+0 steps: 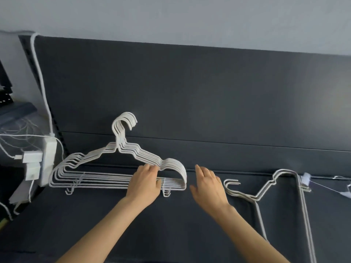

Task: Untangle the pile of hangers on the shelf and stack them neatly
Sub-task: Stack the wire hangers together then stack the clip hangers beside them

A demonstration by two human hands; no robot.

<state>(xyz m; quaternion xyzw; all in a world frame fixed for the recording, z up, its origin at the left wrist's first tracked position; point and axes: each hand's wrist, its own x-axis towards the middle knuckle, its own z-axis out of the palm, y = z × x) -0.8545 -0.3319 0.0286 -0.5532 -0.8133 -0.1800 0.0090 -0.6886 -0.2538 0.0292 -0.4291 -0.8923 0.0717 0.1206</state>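
A stack of several white hangers (98,168) lies aligned on the dark grey shelf (171,221), hooks pointing up against the back panel. My left hand (146,182) rests on the stack's right part, fingers reaching over the lower bars toward the right shoulder; whether they curl round a bar is hidden. My right hand (208,185) hovers flat and empty just right of the stack, fingers straight. Further right lie two or three white hangers (266,190) turned sideways, hooks pointing left, partly overlapping each other.
A white power strip with plugged chargers (40,160) and cables hangs at the left end of the shelf. A dark back panel (190,92) rises behind. At the far right a clip and a thin wire (311,180) cross the shelf's edge.
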